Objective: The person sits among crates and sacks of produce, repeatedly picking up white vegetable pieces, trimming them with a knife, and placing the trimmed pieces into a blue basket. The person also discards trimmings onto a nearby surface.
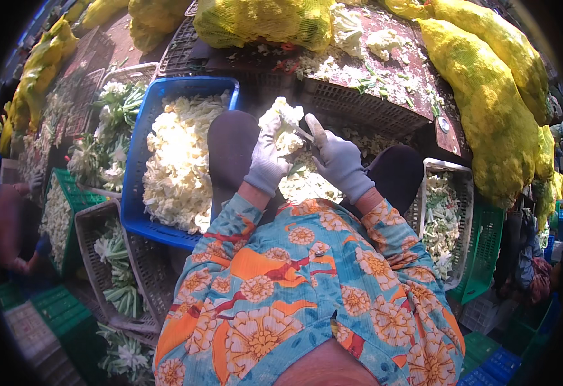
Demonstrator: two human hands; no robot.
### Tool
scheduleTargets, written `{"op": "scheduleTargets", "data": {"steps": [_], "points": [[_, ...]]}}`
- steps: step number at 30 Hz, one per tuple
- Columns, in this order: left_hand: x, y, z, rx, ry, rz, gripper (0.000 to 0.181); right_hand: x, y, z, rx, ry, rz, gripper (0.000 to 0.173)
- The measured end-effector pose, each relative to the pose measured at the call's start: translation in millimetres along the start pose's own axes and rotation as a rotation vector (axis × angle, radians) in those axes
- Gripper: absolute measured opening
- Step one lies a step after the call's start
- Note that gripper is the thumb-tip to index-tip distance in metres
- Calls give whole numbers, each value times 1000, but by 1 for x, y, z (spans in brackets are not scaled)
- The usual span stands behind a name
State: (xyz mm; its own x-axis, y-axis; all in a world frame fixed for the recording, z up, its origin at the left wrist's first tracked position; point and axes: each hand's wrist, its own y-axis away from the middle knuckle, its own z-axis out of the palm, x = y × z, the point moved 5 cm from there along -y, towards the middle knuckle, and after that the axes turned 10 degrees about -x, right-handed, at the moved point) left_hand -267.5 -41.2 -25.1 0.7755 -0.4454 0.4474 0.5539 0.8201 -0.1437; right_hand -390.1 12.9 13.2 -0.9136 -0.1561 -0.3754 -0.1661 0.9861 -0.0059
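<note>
My left hand (268, 157), in a pale work glove, holds a piece of cauliflower (288, 114) above the gap between my knees. My right hand (338, 159), gloved too, grips a small knife (303, 133) whose blade meets the cauliflower; its handle is mostly hidden in my fingers. Cut cauliflower pieces (310, 186) lie below my hands, between my legs. Beside my left knee stands a blue plastic crate (131, 193) filled with cauliflower florets (172, 159).
Yellow mesh sacks of cauliflower (484, 106) lie on the littered work surface (358, 72) ahead and right. A white crate of trimmings (467, 227) stands at my right. Crates with leafy stalks (86, 231) stand at left, near another person (8, 227).
</note>
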Motion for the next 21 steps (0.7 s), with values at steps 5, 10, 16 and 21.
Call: {"op": "scheduleTargets", "data": {"steps": [5, 10, 16, 21], "points": [[-18, 6, -24, 26, -491, -11, 38, 28, 6, 39, 23, -20, 57, 72], [-8, 6, -2, -46, -251, -84, 34, 119, 40, 95, -159, -210, 571, 42], [50, 16, -7, -49, 128, -150, 42, 75, -11, 54, -58, -631, 213, 41], [112, 46, -19, 56, 33, -94, 51, -57, -52, -12, -42, -704, -321, 58]]}}
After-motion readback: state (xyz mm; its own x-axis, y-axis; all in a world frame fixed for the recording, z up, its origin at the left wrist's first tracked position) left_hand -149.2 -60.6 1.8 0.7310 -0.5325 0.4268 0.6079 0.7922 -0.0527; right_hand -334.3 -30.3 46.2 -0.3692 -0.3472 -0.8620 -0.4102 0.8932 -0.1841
